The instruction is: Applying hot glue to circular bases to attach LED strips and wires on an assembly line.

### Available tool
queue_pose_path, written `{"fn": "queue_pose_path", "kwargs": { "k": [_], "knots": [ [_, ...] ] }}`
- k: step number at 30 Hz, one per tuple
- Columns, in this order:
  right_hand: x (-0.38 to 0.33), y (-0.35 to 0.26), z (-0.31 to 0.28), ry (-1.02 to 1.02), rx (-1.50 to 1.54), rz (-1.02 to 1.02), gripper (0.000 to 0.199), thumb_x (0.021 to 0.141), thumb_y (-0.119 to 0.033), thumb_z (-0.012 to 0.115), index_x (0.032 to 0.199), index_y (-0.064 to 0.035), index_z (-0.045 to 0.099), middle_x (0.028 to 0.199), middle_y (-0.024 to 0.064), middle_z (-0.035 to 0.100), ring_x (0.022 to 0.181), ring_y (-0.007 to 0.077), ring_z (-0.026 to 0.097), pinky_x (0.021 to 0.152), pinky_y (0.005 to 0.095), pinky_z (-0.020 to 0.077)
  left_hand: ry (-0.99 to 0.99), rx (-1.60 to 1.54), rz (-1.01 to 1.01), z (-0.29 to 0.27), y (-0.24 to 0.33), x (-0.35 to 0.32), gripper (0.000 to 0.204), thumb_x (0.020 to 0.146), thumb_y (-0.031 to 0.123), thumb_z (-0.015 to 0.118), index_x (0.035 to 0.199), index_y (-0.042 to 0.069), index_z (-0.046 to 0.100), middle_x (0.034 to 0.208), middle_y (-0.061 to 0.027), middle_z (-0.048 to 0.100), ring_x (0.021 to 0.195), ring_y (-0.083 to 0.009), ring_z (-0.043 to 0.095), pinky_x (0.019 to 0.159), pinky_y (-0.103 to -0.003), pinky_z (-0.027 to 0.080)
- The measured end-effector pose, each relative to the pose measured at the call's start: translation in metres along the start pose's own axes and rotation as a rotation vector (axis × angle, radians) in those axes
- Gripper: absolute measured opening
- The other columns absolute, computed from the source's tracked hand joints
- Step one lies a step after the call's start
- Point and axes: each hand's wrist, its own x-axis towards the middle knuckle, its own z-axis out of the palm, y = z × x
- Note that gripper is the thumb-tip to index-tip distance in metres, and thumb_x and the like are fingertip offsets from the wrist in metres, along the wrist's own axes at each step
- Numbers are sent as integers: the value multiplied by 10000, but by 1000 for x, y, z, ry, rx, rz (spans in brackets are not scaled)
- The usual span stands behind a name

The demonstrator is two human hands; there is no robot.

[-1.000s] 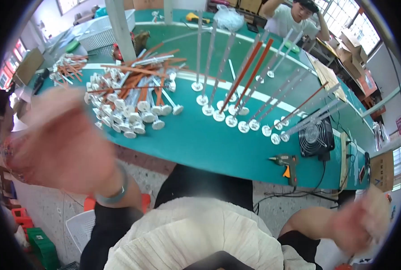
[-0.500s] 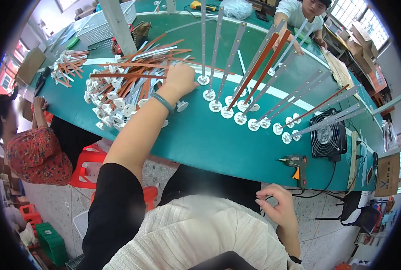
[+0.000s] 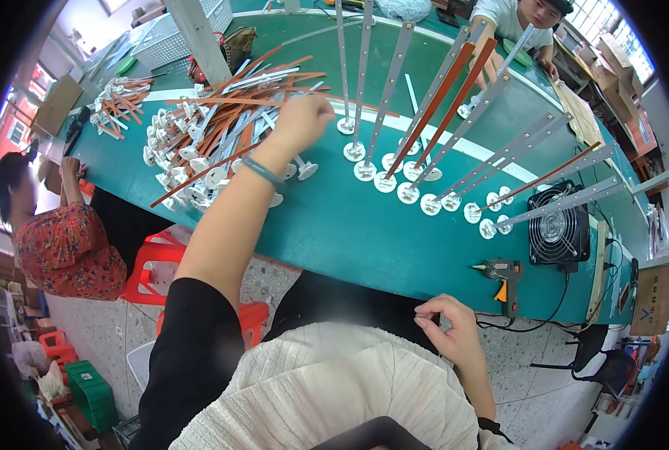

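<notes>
My left hand [image 3: 302,124] is closed above the right end of a pile of strips with white round bases [image 3: 214,178]. A long brown strip [image 3: 199,178] slants across the pile's near side toward this hand, and the hand seems to hold it; my wrist hides where they meet. Just below the hand, a white round base [image 3: 307,171] lies on the table. To its right, several grey and brown strips [image 3: 383,97] stand on white round bases [image 3: 385,181]. My right hand [image 3: 451,324] rests by the table's near edge, fingers loosely curled and apart, with nothing visible in it.
A glue gun [image 3: 504,281] lies on the green table [image 3: 327,232] at right, before a black fan [image 3: 559,229]. A person [image 3: 529,22] works across the table; another [image 3: 64,232] sits at left by red stools [image 3: 154,262]. A white basket [image 3: 181,45] stands far left.
My left hand has lifted slightly and turned. The brown strip's free end has swung down toward the near side of the pile. My right hand has shifted a little left.
</notes>
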Motion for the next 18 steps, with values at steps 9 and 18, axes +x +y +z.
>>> {"fn": "queue_pose_path", "kwargs": {
  "k": [9,18],
  "knots": [
    [9,4,5,-5,30,7,129,768,15,701,891,-3,666,816,91,669,738,185,629,670,294,476,191,-1247,-109,-60,32,-26,165,966,152,619,1055,14,634,910,-27,664,767,-114,639,709,-239,491],
    [-8,15,-15,73,-4,74,103,775,17,693,873,7,662,819,89,663,743,175,630,689,283,482,-638,-1075,92,-122,57,-181,285,980,252,581,826,17,628,695,-54,616,615,-149,576,552,-296,434]
  ]
}}
